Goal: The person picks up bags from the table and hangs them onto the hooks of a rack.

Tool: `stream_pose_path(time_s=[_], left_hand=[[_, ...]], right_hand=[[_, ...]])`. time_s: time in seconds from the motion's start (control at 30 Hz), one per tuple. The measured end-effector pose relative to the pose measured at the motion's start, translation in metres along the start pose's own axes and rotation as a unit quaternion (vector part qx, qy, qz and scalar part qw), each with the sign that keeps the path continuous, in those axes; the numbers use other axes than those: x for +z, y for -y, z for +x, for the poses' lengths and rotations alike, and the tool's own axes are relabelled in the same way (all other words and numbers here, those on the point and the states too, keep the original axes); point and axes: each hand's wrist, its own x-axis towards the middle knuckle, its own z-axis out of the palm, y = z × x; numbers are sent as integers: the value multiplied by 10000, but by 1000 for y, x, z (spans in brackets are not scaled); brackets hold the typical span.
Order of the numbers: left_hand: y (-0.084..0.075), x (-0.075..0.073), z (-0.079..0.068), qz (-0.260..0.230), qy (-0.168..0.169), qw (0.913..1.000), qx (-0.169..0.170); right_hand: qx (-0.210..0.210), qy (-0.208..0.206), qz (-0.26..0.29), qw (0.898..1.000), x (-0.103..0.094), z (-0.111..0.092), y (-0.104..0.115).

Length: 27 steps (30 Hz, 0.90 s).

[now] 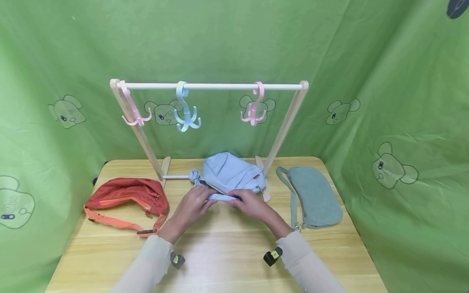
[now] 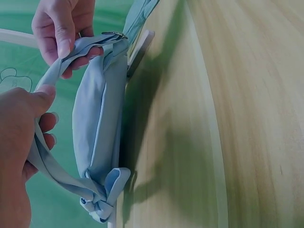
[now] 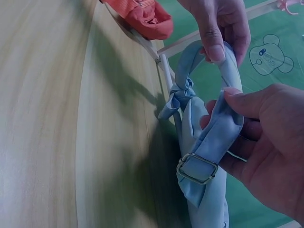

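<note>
A light blue bag (image 1: 231,173) lies at the back of the table, under the rack. Its strap (image 1: 220,197) is raised toward the front between both hands. My left hand (image 1: 194,203) pinches the strap between thumb and fingers on the left. A short way along, my right hand (image 1: 250,202) grips the same strap, near a metal slide buckle (image 3: 197,168). A knot (image 2: 97,207) ties the strap at the bag's left end. In the left wrist view the strap (image 2: 52,164) bows out in a loop from the bag's body (image 2: 95,114).
A wooden rack with a white rail (image 1: 220,86) carries two pink hooks (image 1: 253,110) (image 1: 137,116) and one blue hook (image 1: 187,116). To the left lies a red-orange waist bag (image 1: 128,195); to the right, a grey-green pouch (image 1: 316,197). Green cloth (image 1: 227,40) surrounds the table (image 1: 220,260).
</note>
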Motion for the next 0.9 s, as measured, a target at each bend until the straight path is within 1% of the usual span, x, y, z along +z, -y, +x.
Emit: stream_pose_path(time_s=[0.2,0.33,0.53,0.73,0.9], left_hand=[[-1,-3,2,-87,43,9999,-122],[0,-4,3,-87,-81,9999,-69],[0,-5,8,-133,-172,9997,-60],[-1,-7,12,-199,-183,9995,-136],[-1,-8,16,-353,-294,9988,-145]], right_hand=[[75,-175,-27,9998,-3,-1,2],[104,-492,-44,9987,-6,-1,4],[147,-919,213,9954,-8,1,6],[73,-1310,136,9913,-8,2,6],[-42,-1540,21,9881,-9,2,8]])
